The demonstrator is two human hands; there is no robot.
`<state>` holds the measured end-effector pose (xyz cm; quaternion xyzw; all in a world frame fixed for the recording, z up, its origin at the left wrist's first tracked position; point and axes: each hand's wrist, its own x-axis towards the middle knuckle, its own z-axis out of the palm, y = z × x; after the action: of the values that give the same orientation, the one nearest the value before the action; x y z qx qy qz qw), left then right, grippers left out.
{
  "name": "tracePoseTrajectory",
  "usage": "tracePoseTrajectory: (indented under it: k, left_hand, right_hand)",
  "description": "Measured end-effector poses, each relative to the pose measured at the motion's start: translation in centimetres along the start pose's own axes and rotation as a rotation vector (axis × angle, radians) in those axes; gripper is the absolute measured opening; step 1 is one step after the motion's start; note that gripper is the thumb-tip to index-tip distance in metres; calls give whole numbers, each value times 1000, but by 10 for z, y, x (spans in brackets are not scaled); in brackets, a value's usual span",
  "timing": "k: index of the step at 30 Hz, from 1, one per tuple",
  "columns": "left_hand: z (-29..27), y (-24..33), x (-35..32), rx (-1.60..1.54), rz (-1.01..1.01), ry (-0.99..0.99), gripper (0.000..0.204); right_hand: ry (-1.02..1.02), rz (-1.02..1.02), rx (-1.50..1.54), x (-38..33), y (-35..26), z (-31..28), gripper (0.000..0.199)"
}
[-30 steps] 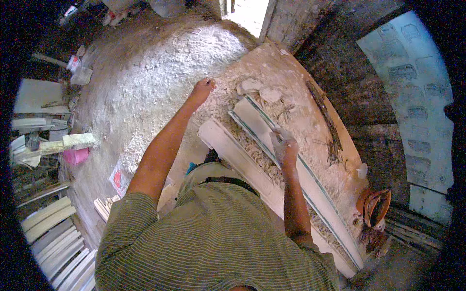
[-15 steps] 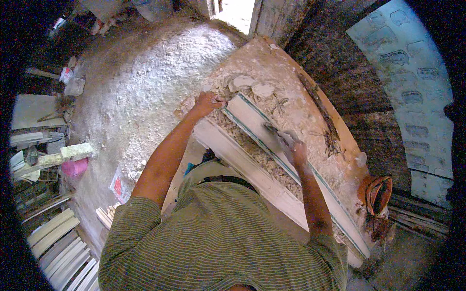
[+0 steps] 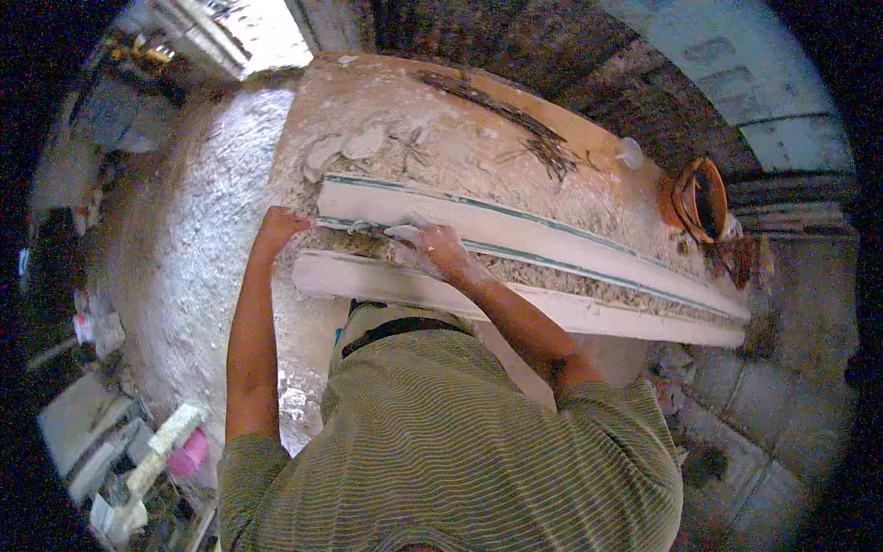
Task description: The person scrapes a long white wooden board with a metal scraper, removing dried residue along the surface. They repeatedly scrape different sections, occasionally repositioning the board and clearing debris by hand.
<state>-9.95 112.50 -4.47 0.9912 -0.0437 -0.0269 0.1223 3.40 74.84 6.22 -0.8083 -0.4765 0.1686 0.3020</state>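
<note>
Green-edged strip [image 3: 515,228] beside my right hand [image 3: 440,250]: uneven pressure could chip it.
Left hand [image 3: 283,225] at its end; whether fingers grip, I can't tell.

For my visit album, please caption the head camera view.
Left hand by the end of a long, pale, green-edged strip, right hand at its near edge.

No text, label, brand, number or sign can be read on anything here.

Glaring doorway [image 3: 267,37]; dim, grainy, bent edges
</note>
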Motion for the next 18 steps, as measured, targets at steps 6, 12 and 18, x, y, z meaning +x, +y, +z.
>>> tracePoseTrajectory:
  k: [6, 12, 18]
  left_hand:
    - [-11, -18, 8, 64, -52, -298, 29]
    - [-62, 28, 5, -807, -794, -85, 42]
    - [-42, -13, -14, -556, -354, -229, 28]
  right_hand:
    - [337, 252, 78, -46, 26, -30, 22]
    - [430, 460, 189, -80, 42, -49, 23]
    - [375, 491, 193, -99, 55, -37, 26]
